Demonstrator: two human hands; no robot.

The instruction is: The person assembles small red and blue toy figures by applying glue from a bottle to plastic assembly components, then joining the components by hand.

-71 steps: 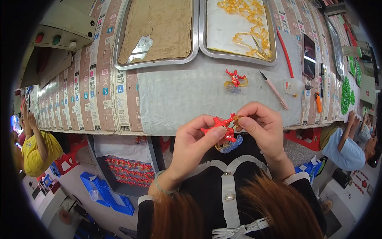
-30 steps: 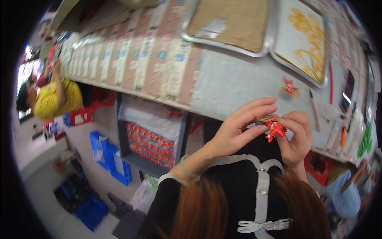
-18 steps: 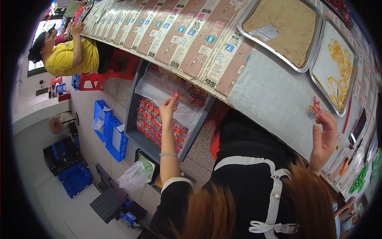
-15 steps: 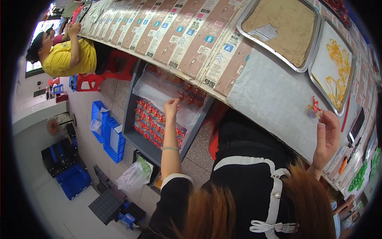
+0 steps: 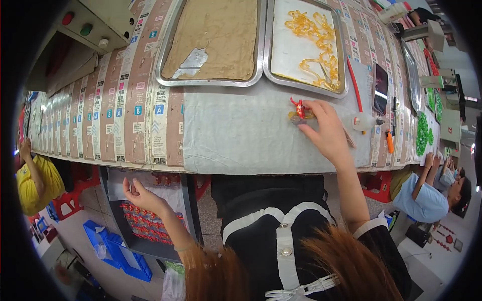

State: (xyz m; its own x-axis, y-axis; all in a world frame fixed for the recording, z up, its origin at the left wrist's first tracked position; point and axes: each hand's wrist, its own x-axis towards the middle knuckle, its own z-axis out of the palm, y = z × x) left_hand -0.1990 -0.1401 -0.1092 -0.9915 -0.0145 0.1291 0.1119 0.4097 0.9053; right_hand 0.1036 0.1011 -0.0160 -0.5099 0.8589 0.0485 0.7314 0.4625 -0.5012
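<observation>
My right hand (image 5: 329, 131) reaches over the grey table mat (image 5: 241, 135), its fingertips pinched on a small red and gold ornament (image 5: 300, 108) that rests on the mat. My left hand (image 5: 143, 194) is lowered beside the table edge with its fingers loosely spread and nothing visible in it. It hovers just above a shelf bin full of several red ornaments (image 5: 143, 226) under the table.
Two metal trays sit at the back: a brown-lined one (image 5: 211, 45) and one with orange-yellow strands (image 5: 306, 47). A red pen (image 5: 355, 85), phone (image 5: 380, 88) and orange lighter (image 5: 390, 141) lie to the right. Seated people are at far left (image 5: 32, 180) and right (image 5: 427, 193). Blue bins (image 5: 120, 251) stand on the floor.
Both hands held the red ornament together at my chest. Since then my right hand carried it out to the mat and my left hand dropped to the bin under the table.
</observation>
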